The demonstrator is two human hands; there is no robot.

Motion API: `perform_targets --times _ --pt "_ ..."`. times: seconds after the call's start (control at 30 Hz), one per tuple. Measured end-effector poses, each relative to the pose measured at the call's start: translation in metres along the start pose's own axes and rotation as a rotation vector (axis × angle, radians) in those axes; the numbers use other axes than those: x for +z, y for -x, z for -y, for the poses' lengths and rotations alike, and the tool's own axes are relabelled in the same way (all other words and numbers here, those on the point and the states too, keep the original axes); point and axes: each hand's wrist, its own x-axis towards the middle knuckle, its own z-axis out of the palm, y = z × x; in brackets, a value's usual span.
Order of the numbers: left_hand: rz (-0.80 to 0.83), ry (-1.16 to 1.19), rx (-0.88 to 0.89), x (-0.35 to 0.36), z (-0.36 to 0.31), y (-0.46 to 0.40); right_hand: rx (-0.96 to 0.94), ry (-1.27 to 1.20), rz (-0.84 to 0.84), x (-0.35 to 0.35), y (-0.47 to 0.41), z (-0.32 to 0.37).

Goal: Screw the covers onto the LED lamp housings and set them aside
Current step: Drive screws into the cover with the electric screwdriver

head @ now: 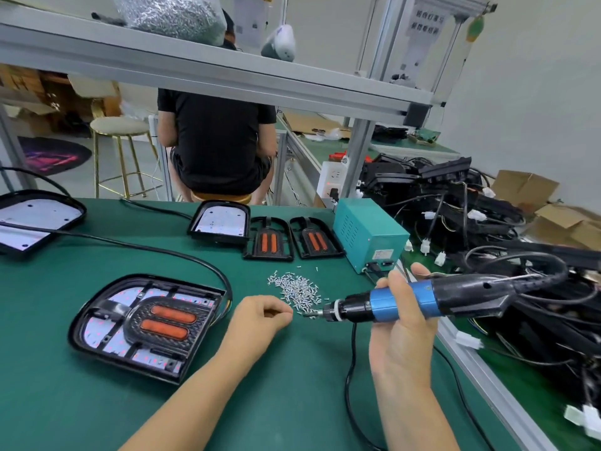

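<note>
A black LED lamp housing (97,330) lies on the green table at the left, with a black cover (162,323) with two orange strips set in it. My right hand (403,327) grips a blue and black electric screwdriver (422,297), its tip pointing left at the edge of a pile of small silver screws (297,289). My left hand (260,315) has its fingers curled beside the pile, just left of the bit; whether it pinches a screw cannot be seen. Two spare covers (270,239) (315,237) and another housing (221,221) lie further back.
A teal power box (367,236) stands right of the covers. A black cable (146,247) crosses the table. More housings (35,219) sit far left. Tangled black wiring (487,222) fills the right. A person in black sits behind the bench.
</note>
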Motion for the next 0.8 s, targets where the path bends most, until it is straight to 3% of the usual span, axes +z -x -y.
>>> perform_targets --times 0.13,0.37,0.8 --pt "-0.010 0.286 -0.017 -0.003 0.003 0.008 0.011 -0.075 0.047 -0.002 -0.001 0.006" --pt "0.018 0.482 0.027 -0.009 -0.004 0.020 0.051 -0.197 0.106 0.004 0.001 0.019" --pt "0.072 0.555 0.130 -0.016 -0.017 0.031 0.045 -0.241 0.175 0.019 0.007 0.037"
